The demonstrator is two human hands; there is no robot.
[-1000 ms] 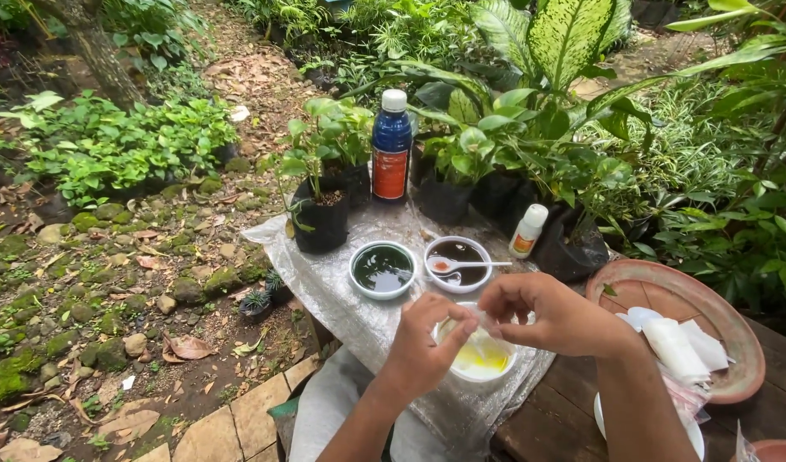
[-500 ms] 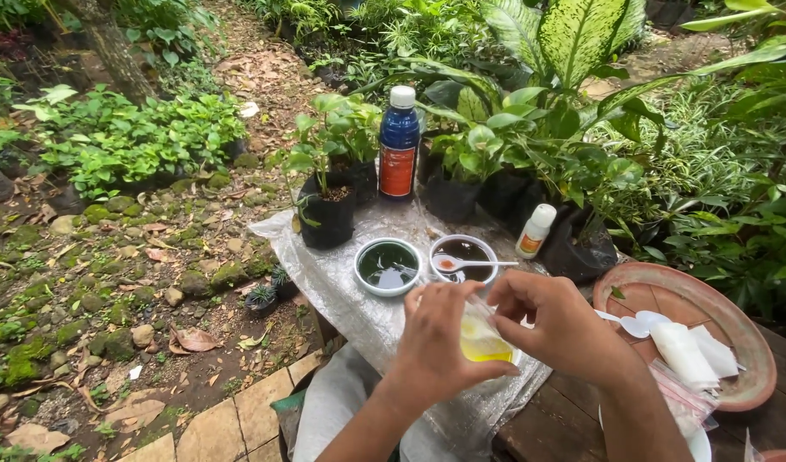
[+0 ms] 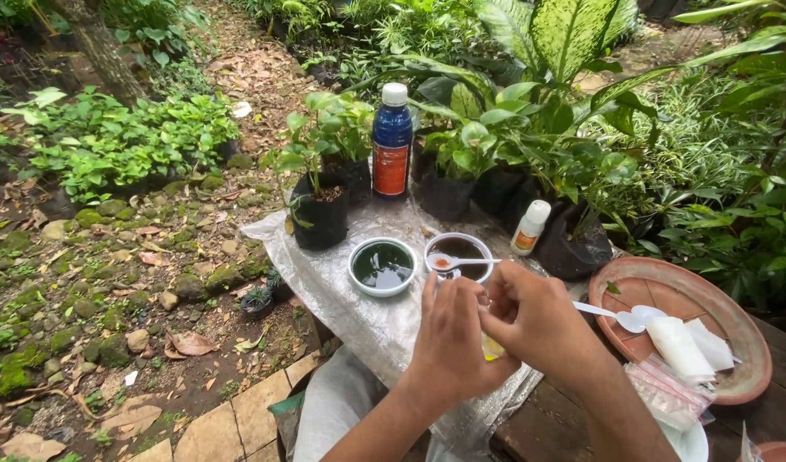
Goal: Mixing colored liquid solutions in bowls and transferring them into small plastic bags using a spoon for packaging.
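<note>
I am in a garden of leafy plants, mossy stones and fallen leaves, at a desk [image 3: 341,282] covered with a crinkled clear plastic sheet [image 3: 384,321]. My left hand [image 3: 448,342] and right hand [image 3: 538,329] meet just above its near edge, fingers curled in around a small container of yellow liquid [image 3: 492,346]; only a sliver of it shows between them, so I think both hold it, though I cannot tell exactly how. Just beyond my knuckles sit two small bowls side by side: a white one of dark green liquid [image 3: 382,265] and one of brown liquid [image 3: 459,255] with a white spoon [image 3: 457,262] resting across it. Behind them stand a tall blue bottle [image 3: 392,141] with a white cap, a black potted plant [image 3: 320,205] and a small white bottle [image 3: 530,228]. To my right, a terracotta dish [image 3: 667,295] holds more white spoons and white packets.
</note>
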